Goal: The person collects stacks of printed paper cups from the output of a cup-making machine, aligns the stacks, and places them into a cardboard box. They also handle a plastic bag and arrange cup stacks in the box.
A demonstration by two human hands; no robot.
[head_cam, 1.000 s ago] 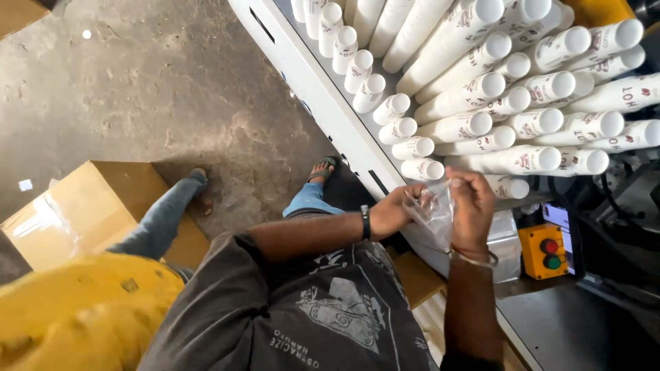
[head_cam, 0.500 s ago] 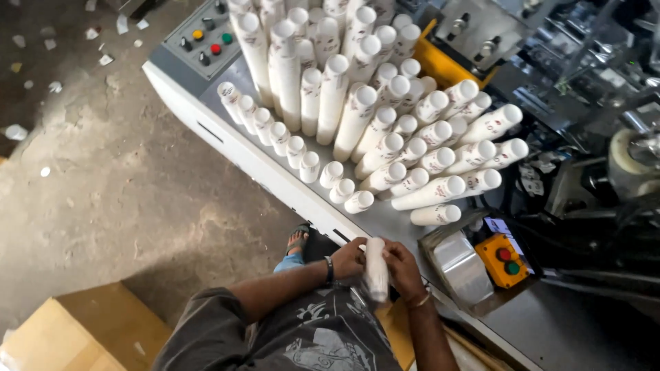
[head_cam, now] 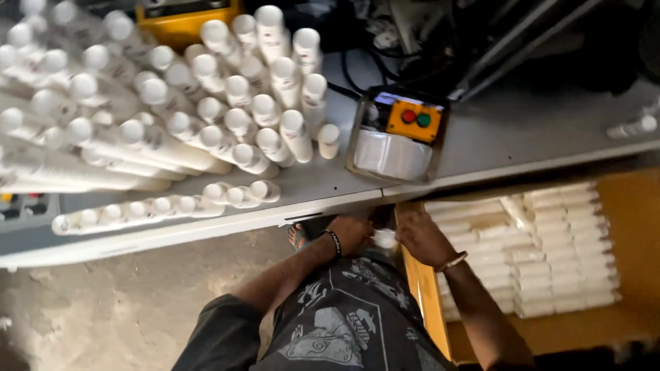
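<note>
My left hand (head_cam: 352, 233) and my right hand (head_cam: 419, 235) are together just below the front edge of the grey machine table (head_cam: 495, 137), both closed on a white stack of paper cups (head_cam: 385, 238) held end-on between them. My left wrist carries a dark band, my right wrist a thin bangle. To the right, below my right hand, a yellow-brown carton (head_cam: 619, 206) holds rows of wrapped cup stacks (head_cam: 543, 254) lying flat. Many more tall white cup stacks (head_cam: 172, 124) stand and lie on the table at upper left.
A small control box (head_cam: 405, 134) with a red and a green button sits on the table near its edge. A yellow part (head_cam: 185, 20) and dark cables lie behind. Grey concrete floor (head_cam: 124, 302) is at lower left. My sandalled foot (head_cam: 298, 237) shows under the table.
The view has swung right and closer: the carton of packed cup stacks now shows. My hands have dropped from the table edge to just below it, still holding the cup stack.
</note>
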